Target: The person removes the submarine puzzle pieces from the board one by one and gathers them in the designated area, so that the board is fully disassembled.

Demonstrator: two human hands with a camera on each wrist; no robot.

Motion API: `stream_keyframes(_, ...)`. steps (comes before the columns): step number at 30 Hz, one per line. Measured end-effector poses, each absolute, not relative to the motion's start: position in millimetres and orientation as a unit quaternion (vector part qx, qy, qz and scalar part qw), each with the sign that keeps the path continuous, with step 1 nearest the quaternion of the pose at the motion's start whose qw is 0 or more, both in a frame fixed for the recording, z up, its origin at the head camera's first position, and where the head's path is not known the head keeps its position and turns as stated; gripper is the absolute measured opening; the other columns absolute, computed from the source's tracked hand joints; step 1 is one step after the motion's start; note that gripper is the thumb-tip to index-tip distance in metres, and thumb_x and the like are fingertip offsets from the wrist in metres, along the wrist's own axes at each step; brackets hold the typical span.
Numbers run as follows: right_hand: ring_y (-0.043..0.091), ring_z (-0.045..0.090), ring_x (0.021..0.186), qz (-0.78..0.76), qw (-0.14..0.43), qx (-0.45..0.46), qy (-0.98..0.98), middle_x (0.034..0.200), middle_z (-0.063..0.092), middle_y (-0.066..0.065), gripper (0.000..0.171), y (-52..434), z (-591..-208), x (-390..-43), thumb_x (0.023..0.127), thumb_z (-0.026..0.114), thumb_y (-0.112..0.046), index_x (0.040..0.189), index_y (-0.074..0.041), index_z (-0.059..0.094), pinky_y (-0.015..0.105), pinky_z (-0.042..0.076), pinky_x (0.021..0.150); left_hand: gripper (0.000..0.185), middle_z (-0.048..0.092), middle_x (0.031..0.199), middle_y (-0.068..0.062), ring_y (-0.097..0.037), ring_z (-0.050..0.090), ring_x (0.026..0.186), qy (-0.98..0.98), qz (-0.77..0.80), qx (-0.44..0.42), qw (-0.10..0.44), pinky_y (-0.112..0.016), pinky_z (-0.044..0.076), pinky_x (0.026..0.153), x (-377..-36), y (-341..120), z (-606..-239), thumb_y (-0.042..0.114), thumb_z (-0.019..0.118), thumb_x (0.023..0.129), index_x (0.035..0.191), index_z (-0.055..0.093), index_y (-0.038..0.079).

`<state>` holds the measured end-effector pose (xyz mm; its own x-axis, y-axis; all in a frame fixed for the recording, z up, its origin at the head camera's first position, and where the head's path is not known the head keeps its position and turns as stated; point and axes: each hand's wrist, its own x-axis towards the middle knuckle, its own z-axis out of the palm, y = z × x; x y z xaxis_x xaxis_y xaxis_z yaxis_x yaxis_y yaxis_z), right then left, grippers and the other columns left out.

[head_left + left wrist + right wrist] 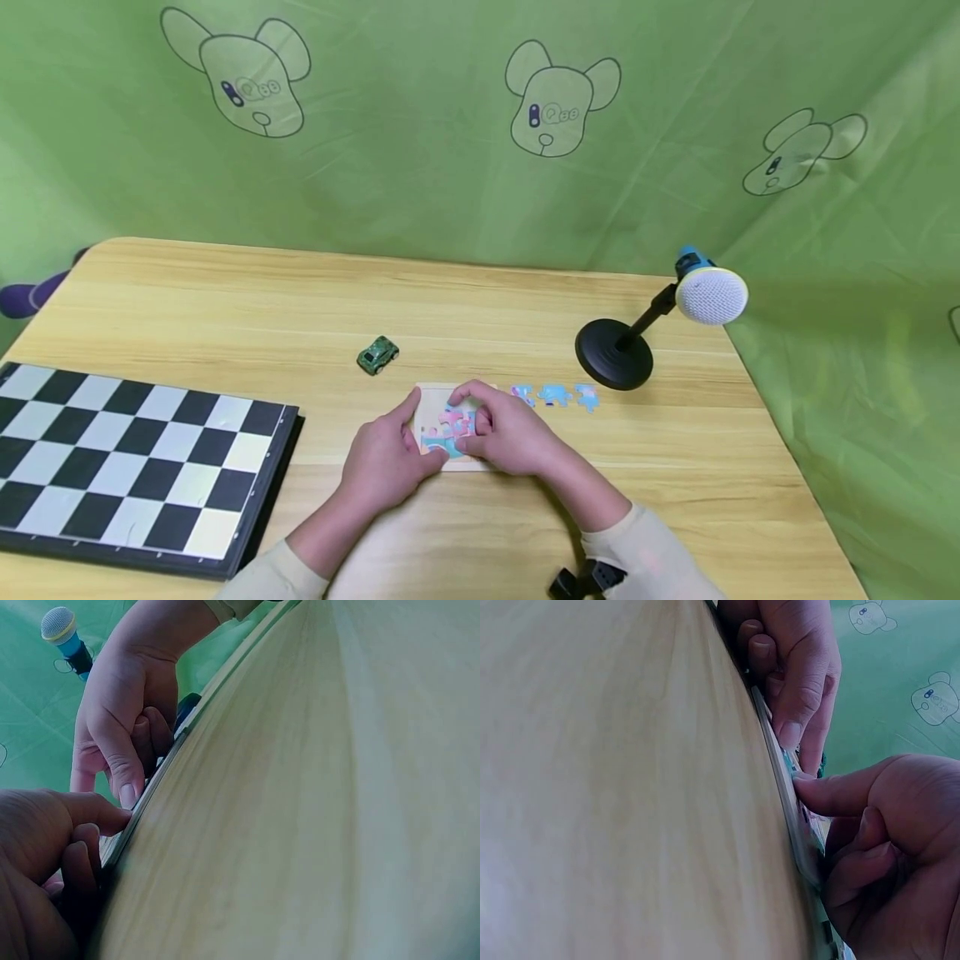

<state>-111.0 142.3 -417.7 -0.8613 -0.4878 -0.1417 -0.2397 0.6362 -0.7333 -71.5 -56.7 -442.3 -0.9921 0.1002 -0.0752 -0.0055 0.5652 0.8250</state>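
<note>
From overhead, both hands meet over a small puzzle board (433, 400) lying flat near the middle of the wooden bench (225, 300). The left hand (386, 460) rests at the board's left edge, thumb stretched along it, while the right hand (510, 435) curls its fingers over the pink and blue pieces already laid in. Three loose puzzle pieces (555, 395) lie in a row just right of the board, near a microphone stand (615, 354); a green toy car (377, 354) sits behind the board and a chessboard (127, 462) well off to the left. At the left wrist, the left hand (37, 862) has its grip clamped on the board's thin edge (142, 806), thumb on top. At the right wrist, the right hand (885, 832) presses its thumb onto the board (799, 825), fingers curled beneath.
</note>
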Motion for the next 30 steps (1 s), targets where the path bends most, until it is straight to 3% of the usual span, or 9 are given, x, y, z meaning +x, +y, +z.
stream_keyframes(5,0.009,0.041,0.049,-0.374,0.175,-0.211,0.886,0.059,0.045,-0.003,0.045,142.9,-413.7,-110.4,0.082,0.082,-0.011,0.121,-0.013,0.06,0.027,0.038,0.051,0.089,0.051,0.06,0.004,-0.012,0.048,0.05,0.882,0.467,0.027,0.057,-0.029,0.036,0.045,-71.6,-57.0,-442.7,0.024,0.086,0.074,0.149,0.044,-0.001)
stream_keyframes(17,0.01,0.043,0.053,-0.358,0.182,-0.211,0.891,0.064,0.05,-0.002,0.039,142.8,-411.6,-109.8,0.081,0.084,-0.016,0.111,-0.011,0.059,0.027,0.038,0.052,0.09,0.051,0.06,0.005,-0.012,0.048,0.051,0.882,0.468,0.026,0.057,-0.029,0.037,0.046,-70.6,-57.5,-442.5,0.023,0.086,0.073,0.149,0.044,0.0)
stream_keyframes(30,0.011,0.039,0.054,-0.408,0.126,-0.175,0.887,0.062,0.042,-0.001,0.042,175.1,-399.0,-101.6,0.078,0.087,-0.015,0.11,-0.014,0.06,0.029,0.041,0.059,0.09,0.051,0.06,0.005,-0.012,0.047,0.05,0.88,0.471,0.026,0.058,-0.03,0.037,0.047,-70.6,-56.5,-442.1,0.024,0.086,0.074,0.15,0.043,0.0)
